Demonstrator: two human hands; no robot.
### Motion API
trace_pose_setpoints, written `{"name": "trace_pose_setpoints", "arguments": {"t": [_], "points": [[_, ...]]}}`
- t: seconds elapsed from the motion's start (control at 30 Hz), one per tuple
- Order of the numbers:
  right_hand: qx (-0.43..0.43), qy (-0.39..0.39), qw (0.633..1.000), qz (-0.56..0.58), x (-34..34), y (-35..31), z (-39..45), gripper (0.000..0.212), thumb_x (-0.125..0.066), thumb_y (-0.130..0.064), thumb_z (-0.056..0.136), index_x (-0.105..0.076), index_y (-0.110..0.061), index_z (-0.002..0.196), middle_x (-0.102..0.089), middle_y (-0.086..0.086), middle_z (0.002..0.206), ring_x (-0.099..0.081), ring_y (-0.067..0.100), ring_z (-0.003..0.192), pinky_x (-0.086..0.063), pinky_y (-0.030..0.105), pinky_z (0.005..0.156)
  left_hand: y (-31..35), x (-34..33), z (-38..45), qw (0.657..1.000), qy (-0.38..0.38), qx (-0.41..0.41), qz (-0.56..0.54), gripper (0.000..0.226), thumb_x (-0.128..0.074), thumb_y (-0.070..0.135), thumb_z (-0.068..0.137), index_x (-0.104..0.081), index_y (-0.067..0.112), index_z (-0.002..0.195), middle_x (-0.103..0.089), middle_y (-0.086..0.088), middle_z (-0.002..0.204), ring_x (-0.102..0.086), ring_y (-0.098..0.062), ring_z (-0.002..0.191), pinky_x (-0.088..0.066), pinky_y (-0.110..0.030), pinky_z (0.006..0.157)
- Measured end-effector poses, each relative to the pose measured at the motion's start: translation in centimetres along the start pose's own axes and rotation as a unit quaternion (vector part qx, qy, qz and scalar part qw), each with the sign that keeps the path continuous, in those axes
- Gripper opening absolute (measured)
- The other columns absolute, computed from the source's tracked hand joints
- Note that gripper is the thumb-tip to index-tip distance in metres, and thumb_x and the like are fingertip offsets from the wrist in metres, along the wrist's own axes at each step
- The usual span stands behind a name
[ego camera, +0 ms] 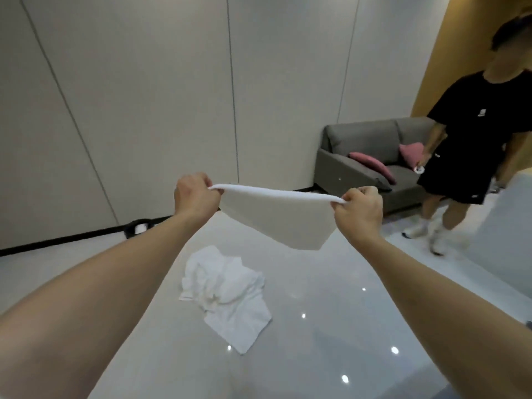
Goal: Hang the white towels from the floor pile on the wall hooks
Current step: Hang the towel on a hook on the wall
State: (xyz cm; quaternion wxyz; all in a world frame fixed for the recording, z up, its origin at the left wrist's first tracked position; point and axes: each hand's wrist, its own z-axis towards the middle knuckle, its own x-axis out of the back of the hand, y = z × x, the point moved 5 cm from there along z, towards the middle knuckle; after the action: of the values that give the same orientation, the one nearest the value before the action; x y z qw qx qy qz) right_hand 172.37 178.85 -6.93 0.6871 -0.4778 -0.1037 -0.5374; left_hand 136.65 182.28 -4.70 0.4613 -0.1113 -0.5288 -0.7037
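A white towel (276, 217) hung stretched in the air between both hands, its upper edge pulled into a taut band and the lower part drooping to a point toward the right. The left hand (195, 195) pinched the towel's left corner with fingers curled round it; the right hand (358, 216) gripped the right corner the same way, knuckles up. Both forearms reached forward from the bottom corners of the view. Below the held towel, the pile of white towels (227, 295) lay crumpled on the glossy pale floor (331, 326), near the middle of it, one flat corner sticking out toward the viewer. Ceiling lights reflected as bright spots in the floor. Beyond, pale wall panels (144, 96) met the floor at a dark skirting strip, with a small dark object (138, 227) standing at the wall's foot, unclear what. In the far right corner stood a grey sofa (371, 156) bearing two pink cushions (372, 165). Just beside it, a person in black shirt and shorts (472, 145) stood in white shoes
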Motion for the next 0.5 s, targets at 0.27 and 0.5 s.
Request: {"name": "trace_pose_setpoints", "arguments": {"t": [0.27, 0.5], "points": [[0.174, -0.138, 0.972, 0.078, -11.6, -22.6, -1.3, 0.023, -0.052, -0.011, 0.084, -0.067, -0.018, 0.101, -0.069, 0.007, 0.087, -0.062, 0.034, 0.085, -0.044, 0.032, 0.066, -14.0, 15.9, 6.9, 0.992, 0.102, 0.009, 0.073, 0.015, -0.062, 0.021, 0.077, -0.051, 0.019, 0.067, -0.057, -0.002, 0.072, -0.051, -0.025, 0.073, -0.031, -0.028, 0.056], [0.263, -0.245, 0.933, 0.031, -21.6, -43.6, -5.8, 0.019, -0.049, -0.010, 0.075, -0.063, -0.020, 0.083, -0.058, 0.001, 0.073, -0.058, 0.029, 0.079, -0.039, 0.027, 0.060, -28.2, 30.9, 11.3, 0.982, 0.144, 0.066, 0.105, 0.010, -0.059, 0.021, 0.075, -0.051, 0.018, 0.070, -0.056, -0.006, 0.073, -0.053, -0.029, 0.072, -0.037, -0.027, 0.054]]}}
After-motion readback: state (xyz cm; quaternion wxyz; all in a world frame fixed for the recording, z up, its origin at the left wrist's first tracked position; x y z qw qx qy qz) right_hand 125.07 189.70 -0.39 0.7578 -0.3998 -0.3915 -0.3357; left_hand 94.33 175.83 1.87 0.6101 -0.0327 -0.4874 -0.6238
